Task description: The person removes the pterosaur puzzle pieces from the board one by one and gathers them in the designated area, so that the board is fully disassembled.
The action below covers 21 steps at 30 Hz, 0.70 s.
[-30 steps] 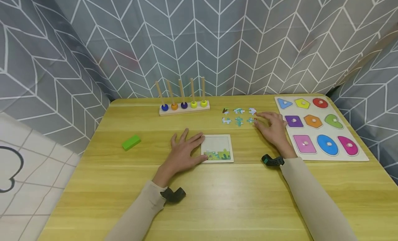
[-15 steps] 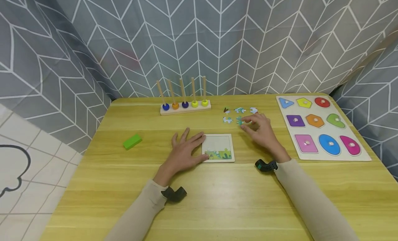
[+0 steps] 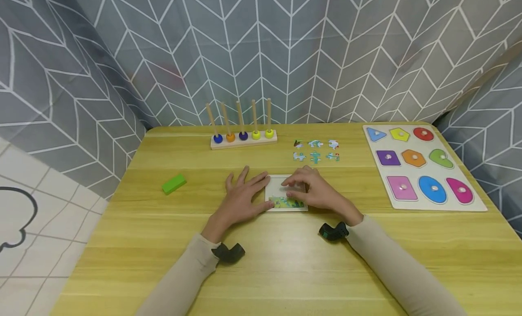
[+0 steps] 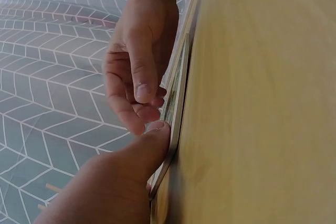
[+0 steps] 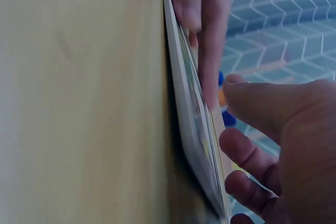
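A small jigsaw puzzle tray (image 3: 275, 185) lies on the wooden table, a strip of green picture along its near side and pale bare base above. My left hand (image 3: 240, 199) rests at its left edge, fingers spread and thumb on the near left corner. Over the tray's right half hovers my right hand (image 3: 311, 188), its fingers loosely bent. In the right wrist view, the thumb (image 5: 262, 100) and fingers stand apart with nothing between them. Several loose jigsaw pieces (image 3: 315, 157) lie in two rows behind the tray.
A peg stacker (image 3: 244, 142) with coloured beads stands at the back edge. On the right lies a shape board (image 3: 425, 178) with knobbed pieces. A green block (image 3: 174, 184) lies to the left, and a grey patterned curtain (image 3: 261, 58) hangs behind the table.
My right hand has moved left and nearer, from beside the loose pieces to over the tray. The loose pieces stay in their rows. My left hand stays at the tray's edge.
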{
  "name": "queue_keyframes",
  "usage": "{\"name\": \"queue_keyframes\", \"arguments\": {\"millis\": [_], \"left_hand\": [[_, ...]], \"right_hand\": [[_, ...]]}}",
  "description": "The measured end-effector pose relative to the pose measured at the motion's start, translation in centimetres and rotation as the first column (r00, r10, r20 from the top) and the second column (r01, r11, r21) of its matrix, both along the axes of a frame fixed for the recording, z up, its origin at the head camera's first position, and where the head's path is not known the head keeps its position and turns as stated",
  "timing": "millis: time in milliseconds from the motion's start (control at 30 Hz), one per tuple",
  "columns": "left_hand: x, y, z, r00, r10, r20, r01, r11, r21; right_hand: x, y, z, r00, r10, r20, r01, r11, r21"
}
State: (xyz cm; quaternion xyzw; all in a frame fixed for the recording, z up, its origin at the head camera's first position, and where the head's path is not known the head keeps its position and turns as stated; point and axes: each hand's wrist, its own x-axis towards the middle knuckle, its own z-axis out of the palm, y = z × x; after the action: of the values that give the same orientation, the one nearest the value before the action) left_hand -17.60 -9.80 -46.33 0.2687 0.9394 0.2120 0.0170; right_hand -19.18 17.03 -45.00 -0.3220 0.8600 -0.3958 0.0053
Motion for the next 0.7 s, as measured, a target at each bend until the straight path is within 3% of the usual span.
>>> {"name": "queue_keyframes", "arguments": {"millis": [300,700], "left_hand": [[0.1,0.0,0.1,1.0,-0.002,0.011,0.002,1.0,-0.016],[0.2,-0.2,0.2,1.0,-0.026,-0.005,0.026,1.0,-0.01]], "right_hand": [[0.9,-1.7,-0.9,0.997,0.036,-0.073,-0.033,0.998,0.045],[1.0,-1.8,-1.1,0.996,0.048,-0.076,-0.039,0.992,0.119]]}}
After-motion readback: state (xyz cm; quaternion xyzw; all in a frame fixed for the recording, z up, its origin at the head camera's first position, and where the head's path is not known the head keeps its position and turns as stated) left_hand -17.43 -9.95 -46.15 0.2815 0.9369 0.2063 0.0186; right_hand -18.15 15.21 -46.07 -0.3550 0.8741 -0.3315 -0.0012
